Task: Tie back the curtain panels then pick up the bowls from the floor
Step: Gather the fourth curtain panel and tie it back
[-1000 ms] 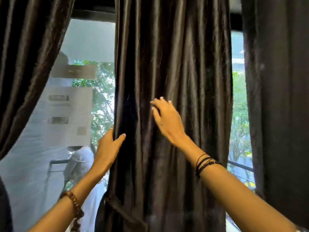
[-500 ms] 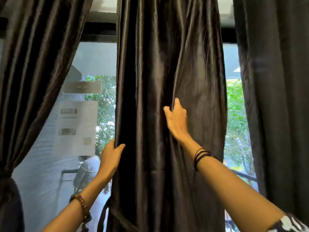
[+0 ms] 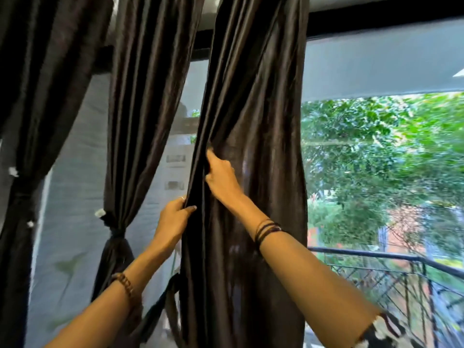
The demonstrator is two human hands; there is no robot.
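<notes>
We are gathering the middle curtain panel (image 3: 251, 151), the dark, satiny one hanging directly ahead of us. Our left hand (image 3: 173, 219) is pinching the panel's near edge, thumb in front and fingers curling behind the fabric. Our right hand (image 3: 221, 175), a little higher and just beside the left, is pushing curled fingers into a deep fold; it looks to be clutching a pleat, though the fingertips are buried in the cloth.

We are judging this fabric to be soft, light and rather slippery: it is shining, falling in loose vertical folds and bunching easily under the fingers. It should compress into a narrow bundle, but the smooth weave may slide out of a loose hold, so we are better off taking a full fistful around the gathered width than nipping one edge. Below our left hand, a dark tie-back strap (image 3: 160, 305) is dangling from the panel, hanging free and not yet wrapped round it; that is where the bundle needs cinching.

To the left of our hands, another panel (image 3: 130, 136) is already hanging cinched at its waist by a knot (image 3: 116, 233). Farther left, a third dark panel (image 3: 32, 116) is also drawn in.

Beyond the left hand, pale sheets (image 3: 175, 169) are showing through the glass, but their writing is too blurred to read. No bowls or floor are showing in view.
</notes>
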